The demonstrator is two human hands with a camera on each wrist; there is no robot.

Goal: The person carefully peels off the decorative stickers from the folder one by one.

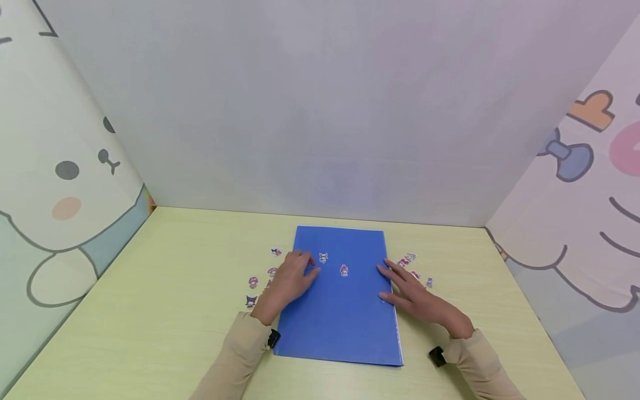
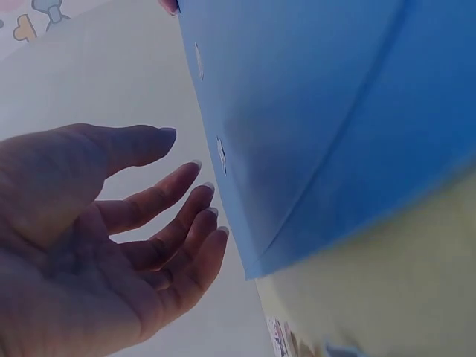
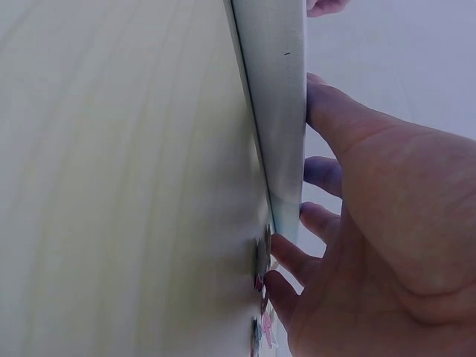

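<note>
A blue folder (image 1: pixel 340 316) lies flat on the table, with a pale cartoon sticker (image 1: pixel 323 258) and a red-and-white sticker (image 1: pixel 344 270) on its upper half. My left hand (image 1: pixel 292 278) is over the folder's left edge near the pale sticker, its fingers loosely bent and nothing visible between them. In the left wrist view, the fingertips (image 2: pixel 199 190) appear close to the folder's surface; contact is unclear. My right hand (image 1: pixel 412 291) rests along the right edge, fingers spread, with thumb and fingertips on the cover. The right wrist view shows the folder's thick, whitish side (image 3: pixel 279 111).
Several cartoon stickers (image 1: pixel 251 301) lie on the table left of the folder, some partly behind my left hand. More stickers (image 1: pixel 411 258) lie to the right, beside my right fingers. A pale wall (image 1: pixel 320 111) stands behind the wooden table (image 1: pixel 200 266).
</note>
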